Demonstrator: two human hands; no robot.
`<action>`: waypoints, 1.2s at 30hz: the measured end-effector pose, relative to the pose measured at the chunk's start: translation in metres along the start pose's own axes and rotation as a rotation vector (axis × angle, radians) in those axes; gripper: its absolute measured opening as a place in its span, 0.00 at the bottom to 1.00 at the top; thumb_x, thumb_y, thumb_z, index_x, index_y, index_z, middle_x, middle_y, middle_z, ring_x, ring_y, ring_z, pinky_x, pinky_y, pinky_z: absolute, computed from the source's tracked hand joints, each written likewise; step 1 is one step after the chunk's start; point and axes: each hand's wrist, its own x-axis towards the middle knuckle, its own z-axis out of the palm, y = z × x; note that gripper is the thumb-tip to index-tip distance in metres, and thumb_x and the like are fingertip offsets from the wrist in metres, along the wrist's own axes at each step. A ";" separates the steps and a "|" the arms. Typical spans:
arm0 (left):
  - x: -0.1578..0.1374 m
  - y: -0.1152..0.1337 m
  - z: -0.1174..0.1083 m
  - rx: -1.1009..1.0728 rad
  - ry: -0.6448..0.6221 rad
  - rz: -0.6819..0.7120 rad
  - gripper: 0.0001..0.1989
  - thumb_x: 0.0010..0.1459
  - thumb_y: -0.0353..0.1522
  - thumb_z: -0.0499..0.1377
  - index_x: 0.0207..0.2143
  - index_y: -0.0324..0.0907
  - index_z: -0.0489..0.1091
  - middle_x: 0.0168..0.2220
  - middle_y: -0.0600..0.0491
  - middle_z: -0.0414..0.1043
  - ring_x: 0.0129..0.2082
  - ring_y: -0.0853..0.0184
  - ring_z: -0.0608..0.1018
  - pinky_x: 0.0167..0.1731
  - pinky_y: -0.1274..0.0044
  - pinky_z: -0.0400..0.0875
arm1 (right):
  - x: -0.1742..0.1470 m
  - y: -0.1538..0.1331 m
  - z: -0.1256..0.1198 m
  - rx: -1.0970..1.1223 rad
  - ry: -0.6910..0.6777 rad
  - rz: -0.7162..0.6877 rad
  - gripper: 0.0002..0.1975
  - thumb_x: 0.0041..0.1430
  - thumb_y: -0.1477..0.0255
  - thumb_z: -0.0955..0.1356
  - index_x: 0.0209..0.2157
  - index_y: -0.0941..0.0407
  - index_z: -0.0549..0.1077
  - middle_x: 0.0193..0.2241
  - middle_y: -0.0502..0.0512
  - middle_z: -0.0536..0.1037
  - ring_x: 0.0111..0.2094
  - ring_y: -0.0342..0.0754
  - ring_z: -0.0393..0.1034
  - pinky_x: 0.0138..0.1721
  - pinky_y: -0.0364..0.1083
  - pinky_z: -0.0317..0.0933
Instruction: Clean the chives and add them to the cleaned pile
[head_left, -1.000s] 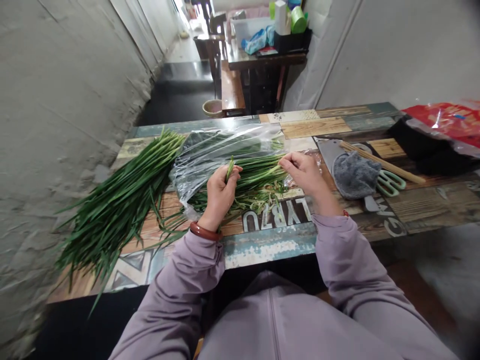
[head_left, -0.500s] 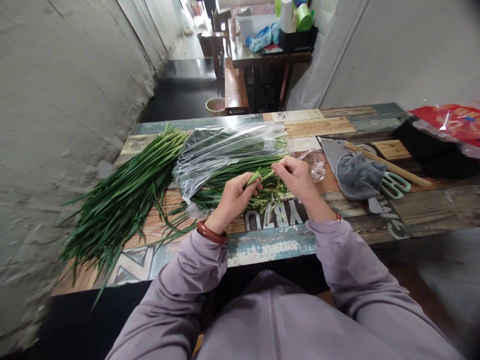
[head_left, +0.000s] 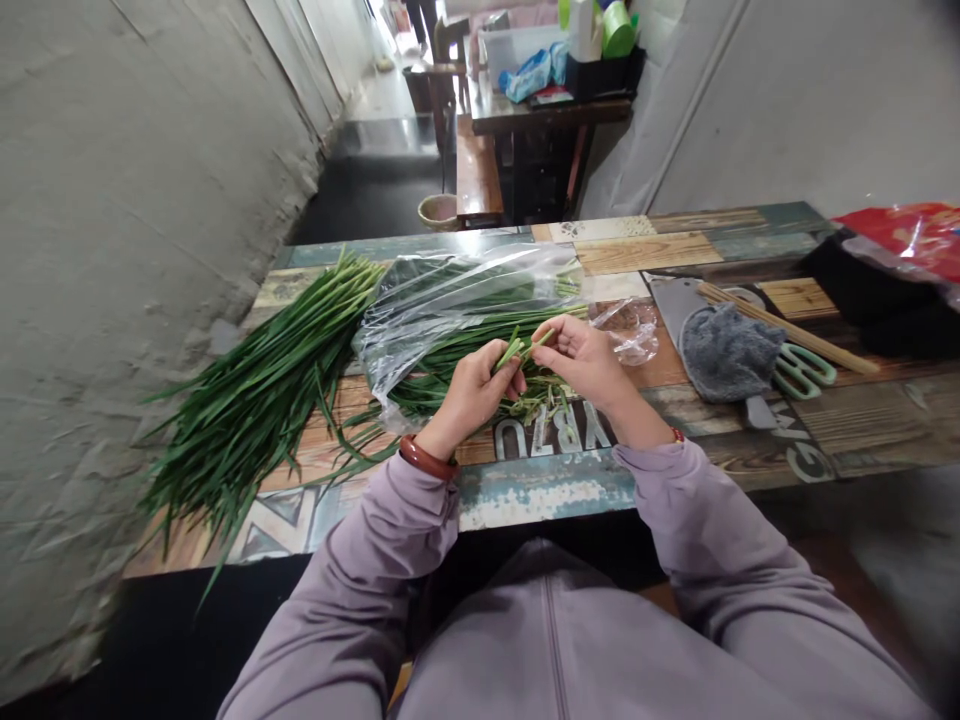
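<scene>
My left hand [head_left: 478,388] is closed around a few garlic chive stalks [head_left: 511,350], their pale ends poking out past the thumb. Thumb and fingertips of my right hand [head_left: 579,358] pinch the end of a chive stalk close to the left hand. Behind both hands, more garlic chives [head_left: 442,352] lie in and on a clear plastic bag [head_left: 386,330]. Short trimmings [head_left: 546,398] are scattered on the table below the hands. A large bundle of chives [head_left: 262,400] rests to the left, its leaf tips hanging over the front edge.
On the right of the patterned table [head_left: 547,490] are a grey cloth [head_left: 731,350], green-handled scissors [head_left: 806,372], wooden chopsticks [head_left: 795,330] and a red plastic bag [head_left: 904,235]. A wall [head_left: 150,200] borders the left side. Beyond stand a bench [head_left: 478,170] and a basket [head_left: 439,210].
My right hand has shifted slightly left, nearer my left hand, with the pinched stalk tilted more upward. The whole view has moved a little, so the table appears farther right.
</scene>
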 end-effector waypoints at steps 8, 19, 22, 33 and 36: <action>0.000 -0.003 0.001 0.122 0.041 0.012 0.15 0.67 0.40 0.51 0.29 0.43 0.60 0.22 0.59 0.71 0.19 0.74 0.71 0.24 0.80 0.65 | 0.000 0.005 0.009 -0.054 0.026 -0.053 0.15 0.52 0.68 0.69 0.42 0.53 0.67 0.27 0.46 0.72 0.27 0.40 0.68 0.30 0.42 0.63; 0.002 -0.008 0.003 0.313 0.098 0.125 0.13 0.66 0.34 0.51 0.26 0.44 0.55 0.22 0.59 0.62 0.23 0.72 0.65 0.27 0.78 0.57 | -0.009 -0.002 0.019 -0.470 0.094 -0.272 0.26 0.50 0.80 0.65 0.52 0.52 0.64 0.34 0.50 0.77 0.32 0.45 0.74 0.38 0.46 0.69; 0.003 -0.008 0.002 0.341 0.111 0.133 0.13 0.65 0.33 0.51 0.26 0.44 0.54 0.22 0.59 0.58 0.23 0.72 0.61 0.27 0.77 0.54 | -0.007 0.004 0.017 -0.604 0.142 -0.362 0.25 0.50 0.82 0.64 0.51 0.54 0.65 0.35 0.53 0.77 0.34 0.48 0.74 0.41 0.47 0.69; 0.001 -0.006 -0.006 0.342 0.163 0.101 0.13 0.66 0.33 0.50 0.26 0.44 0.55 0.23 0.59 0.59 0.24 0.71 0.62 0.28 0.77 0.56 | 0.001 -0.012 -0.020 -0.527 -0.010 -0.446 0.08 0.60 0.73 0.66 0.28 0.54 0.75 0.30 0.53 0.80 0.35 0.47 0.74 0.41 0.48 0.68; 0.001 -0.005 -0.006 0.346 0.136 0.113 0.13 0.66 0.34 0.50 0.26 0.43 0.57 0.23 0.58 0.60 0.25 0.71 0.63 0.29 0.77 0.56 | 0.001 -0.010 -0.016 -0.475 0.019 -0.368 0.06 0.60 0.69 0.67 0.30 0.54 0.76 0.32 0.53 0.80 0.37 0.48 0.74 0.44 0.49 0.67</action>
